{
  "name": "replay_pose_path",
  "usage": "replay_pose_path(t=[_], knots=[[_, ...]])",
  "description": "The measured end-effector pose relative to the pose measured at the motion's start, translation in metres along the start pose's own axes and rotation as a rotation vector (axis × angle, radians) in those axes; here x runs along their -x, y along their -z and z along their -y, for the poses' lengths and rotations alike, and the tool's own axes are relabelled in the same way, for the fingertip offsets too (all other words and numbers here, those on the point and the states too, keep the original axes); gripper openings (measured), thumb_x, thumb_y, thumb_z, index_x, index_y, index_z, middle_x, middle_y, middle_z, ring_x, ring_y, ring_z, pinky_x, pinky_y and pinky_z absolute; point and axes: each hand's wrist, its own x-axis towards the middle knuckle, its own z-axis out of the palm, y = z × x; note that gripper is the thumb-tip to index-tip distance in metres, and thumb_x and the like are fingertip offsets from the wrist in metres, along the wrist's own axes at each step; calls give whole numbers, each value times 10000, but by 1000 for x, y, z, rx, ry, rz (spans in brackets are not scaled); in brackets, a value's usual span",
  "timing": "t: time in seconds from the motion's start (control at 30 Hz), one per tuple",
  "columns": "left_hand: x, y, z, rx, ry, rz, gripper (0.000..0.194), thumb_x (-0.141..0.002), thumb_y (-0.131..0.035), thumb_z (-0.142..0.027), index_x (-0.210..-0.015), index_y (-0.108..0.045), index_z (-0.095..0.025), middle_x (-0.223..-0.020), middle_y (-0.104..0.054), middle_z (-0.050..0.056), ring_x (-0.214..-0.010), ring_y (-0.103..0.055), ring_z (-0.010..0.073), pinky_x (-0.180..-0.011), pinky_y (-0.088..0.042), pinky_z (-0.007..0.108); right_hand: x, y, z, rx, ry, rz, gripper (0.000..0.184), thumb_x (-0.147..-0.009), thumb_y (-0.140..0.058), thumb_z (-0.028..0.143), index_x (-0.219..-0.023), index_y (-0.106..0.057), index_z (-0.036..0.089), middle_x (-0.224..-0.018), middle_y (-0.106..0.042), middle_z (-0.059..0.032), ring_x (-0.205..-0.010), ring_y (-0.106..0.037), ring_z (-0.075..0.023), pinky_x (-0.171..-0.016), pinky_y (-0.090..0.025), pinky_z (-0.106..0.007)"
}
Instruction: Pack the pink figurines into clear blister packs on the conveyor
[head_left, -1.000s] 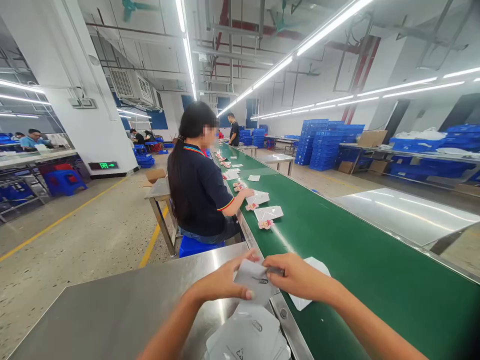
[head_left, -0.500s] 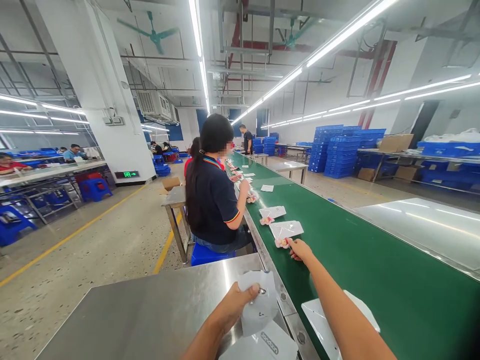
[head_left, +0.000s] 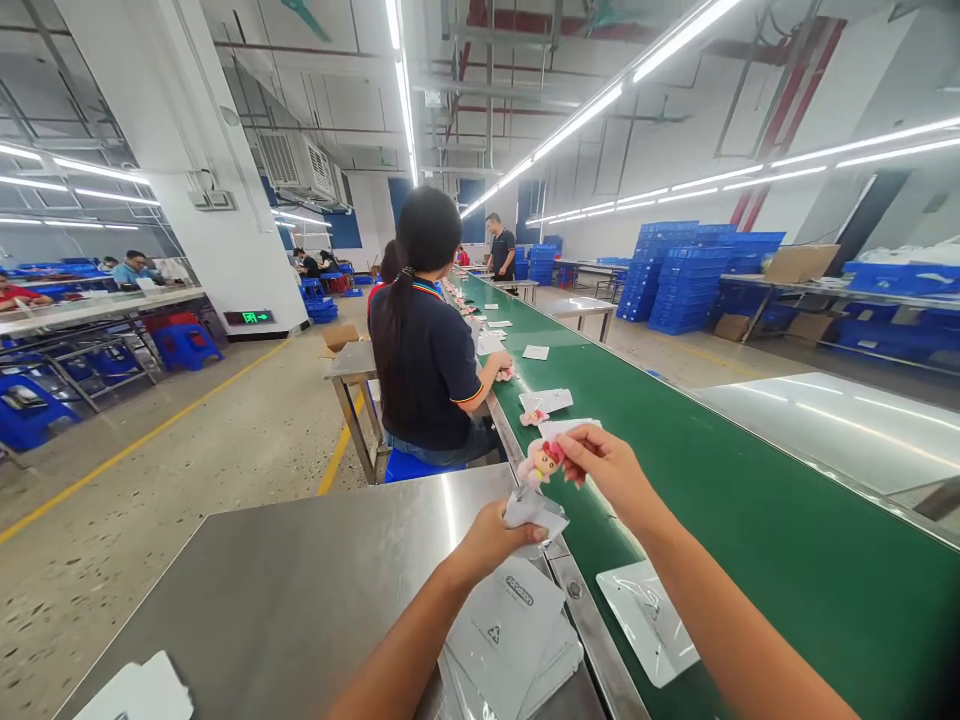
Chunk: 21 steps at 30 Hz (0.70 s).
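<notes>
Over the edge of the steel table, my left hand (head_left: 499, 540) grips a white plastic bag (head_left: 534, 512), its mouth tilted upward. Just above that bag, my right hand (head_left: 600, 462) pinches a small pink doll figure (head_left: 540, 462) with a red bow. A stack of printed white bags (head_left: 510, 635) lies on the steel table below my left hand. Beyond my right hand, another white bag (head_left: 577, 428) is partly hidden on the green belt. Farther along the belt lies a similar pink doll (head_left: 533, 417) against a flat bag (head_left: 546, 400).
The green conveyor belt (head_left: 720, 480) runs away beside my steel table (head_left: 300, 590). A bag (head_left: 649, 620) rests on it under my right arm. A co-worker (head_left: 427, 340) sits ahead on the left side. Blue crates (head_left: 682, 275) are stacked beyond the belt.
My right hand has lifted the pink doll off the belt and brought it left to the bag. My left hand has raised and tilted its bag, uncovering the stack below.
</notes>
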Motion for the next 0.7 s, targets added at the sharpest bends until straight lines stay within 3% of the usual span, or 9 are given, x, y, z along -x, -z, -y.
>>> replay_pose_path(t=[0.1, 0.2, 0.27, 0.37, 0.47, 0.53, 0.63, 0.67, 0.7], knots=[[8, -8, -4, -22, -28, 9, 412, -655, -679, -381, -942, -586, -100, -848, -551, 29, -743, -461, 105, -679, -360, 196, 20, 6, -5, 174, 9, 149, 354, -796, -513, 488, -826, -577, 141, -724, -565, -31, -599, -488, -92, -534, -392, -204], [15, -15, -10, -24, -13, 67, 402, -658, -675, -372, -935, -595, -92, -835, -549, 35, -738, -463, 106, -678, -361, 201, 32, 9, -16, 401, 84, 142, 331, -807, -501, 474, -802, -616, 164, -794, -578, -40, -693, -504, -116, -615, -413, -231], [18, -21, -14, 13, 7, 113, 386, -644, -688, -343, -915, -583, -90, -802, -533, 27, -714, -453, 97, -652, -358, 195, 40, 8, -20, 499, 156, 121, 317, -810, -499, 463, -766, -647, 185, -961, -577, -55, -854, -525, -151, -745, -430, -269], [19, -33, -17, -37, -7, 138, 398, -650, -682, -331, -957, -564, -109, -840, -535, 25, -739, -460, 102, -648, -363, 195, 55, 4, -21, 586, 193, 236, 376, -875, -382, 457, -855, -679, 227, -1259, -453, -26, -1170, -396, -209, -979, -326, -359], [15, -44, -16, -221, -34, 51, 315, -695, -629, -369, -835, -563, -94, -751, -520, 15, -677, -442, 94, -572, -329, 185, 69, 5, -18, 645, 161, 400, 460, -906, -285, 468, -882, -677, 228, -1375, -315, 10, -1268, -276, -232, -1026, -263, -402], [12, -43, -16, -287, -63, 55, 289, -708, -608, -357, -816, -559, -93, -741, -527, 20, -666, -453, 97, -556, -331, 187, 74, 11, -17, 657, 194, 435, 428, -893, -327, 463, -820, -673, 221, -1357, -344, 11, -1231, -338, -222, -1007, -294, -364], [9, -19, -12, -355, -142, 167, 523, -707, -615, -367, -1158, -492, -132, -1092, -542, 81, -939, -515, 168, -769, -406, 236, 72, 31, -27, 664, 168, 271, 401, -887, -328, 459, -823, -622, 194, -1098, -559, -43, -987, -519, -177, -863, -396, -289], [9, -7, -9, -419, -138, 104, 615, -731, -587, -395, -1262, -405, -143, -1209, -484, 98, -1049, -484, 186, -840, -392, 250, 70, 41, -34, 692, 100, 170, 420, -882, -316, 481, -780, -585, 175, -939, -595, -52, -861, -545, -170, -775, -418, -277], [11, 7, -4, -573, -63, -10, 583, -804, -477, -442, -1301, -357, -162, -1236, -470, 91, -1090, -467, 176, -857, -387, 253, 67, 51, -43, 728, 8, 74, 439, -872, -308, 510, -726, -532, 162, -794, -586, -49, -744, -539, -164, -690, -416, -271]])
